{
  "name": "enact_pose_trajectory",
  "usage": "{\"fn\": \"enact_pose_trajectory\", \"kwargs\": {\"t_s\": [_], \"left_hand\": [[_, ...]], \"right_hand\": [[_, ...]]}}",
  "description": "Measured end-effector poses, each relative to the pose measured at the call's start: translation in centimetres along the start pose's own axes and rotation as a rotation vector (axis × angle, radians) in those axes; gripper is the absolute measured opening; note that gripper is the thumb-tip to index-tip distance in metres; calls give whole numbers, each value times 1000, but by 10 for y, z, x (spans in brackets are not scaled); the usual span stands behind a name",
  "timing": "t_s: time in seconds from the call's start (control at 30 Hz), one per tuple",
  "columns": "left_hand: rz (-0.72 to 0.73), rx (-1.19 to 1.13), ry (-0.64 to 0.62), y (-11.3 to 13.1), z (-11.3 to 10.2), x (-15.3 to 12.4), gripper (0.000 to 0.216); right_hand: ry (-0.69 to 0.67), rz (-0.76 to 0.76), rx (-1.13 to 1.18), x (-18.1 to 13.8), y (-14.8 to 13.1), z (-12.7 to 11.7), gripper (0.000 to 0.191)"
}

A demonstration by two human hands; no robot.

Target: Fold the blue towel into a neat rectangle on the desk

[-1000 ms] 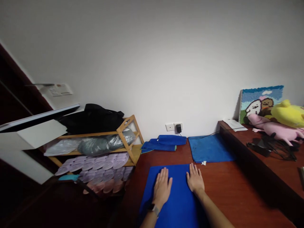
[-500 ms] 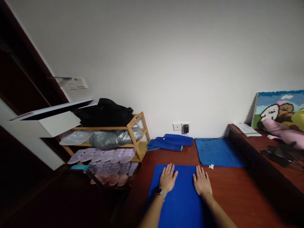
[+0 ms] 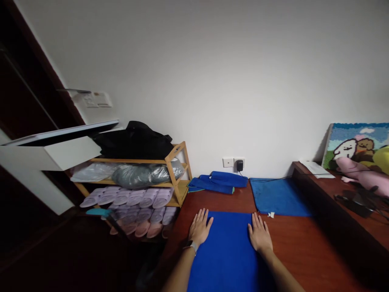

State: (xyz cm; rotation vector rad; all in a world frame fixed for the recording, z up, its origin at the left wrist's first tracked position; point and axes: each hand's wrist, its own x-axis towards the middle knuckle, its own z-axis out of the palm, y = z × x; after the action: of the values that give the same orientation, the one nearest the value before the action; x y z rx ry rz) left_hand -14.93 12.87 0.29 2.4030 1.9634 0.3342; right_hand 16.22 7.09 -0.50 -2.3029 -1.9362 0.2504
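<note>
A dark blue cloth (image 3: 228,251) lies flat on the red-brown table (image 3: 298,247) in front of me. My left hand (image 3: 200,228) rests flat and open on the cloth's left edge, fingers stretched forward; a watch sits on that wrist. My right hand (image 3: 260,236) lies flat and open on the cloth's right edge. Neither hand holds anything.
A lighter blue cloth (image 3: 278,196) lies spread behind, by the wall. Folded blue cloths (image 3: 219,181) sit at the back left near a wall socket (image 3: 240,164). A wooden shoe rack (image 3: 142,186) with slippers stands left. A raised shelf (image 3: 343,202) with plush toys and cables is right.
My left hand has slid left from the middle of the cloth to its left edge. The right hand has stayed at the right edge. The view has shifted slightly.
</note>
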Motion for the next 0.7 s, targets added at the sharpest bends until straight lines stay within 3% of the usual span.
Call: {"fn": "enact_pose_trajectory", "kwargs": {"t_s": [0.23,0.33,0.43,0.6,0.7], "left_hand": [[-18,43,-81,-3,-10,5,69],[13,54,-10,17,-19,7,69],[139,-1,56,69,-18,8,67],[325,-170,-64,182,17,5,66],[327,-212,-108,206,36,2,66]], "right_hand": [[1,-3,41,-1,-1,-5,69],[-4,-4,71,-1,-2,-8,69],[-6,-1,73,-2,-3,-11,69],[-29,-43,39,-3,1,-10,66],[-22,-67,19,-2,3,-6,66]]}}
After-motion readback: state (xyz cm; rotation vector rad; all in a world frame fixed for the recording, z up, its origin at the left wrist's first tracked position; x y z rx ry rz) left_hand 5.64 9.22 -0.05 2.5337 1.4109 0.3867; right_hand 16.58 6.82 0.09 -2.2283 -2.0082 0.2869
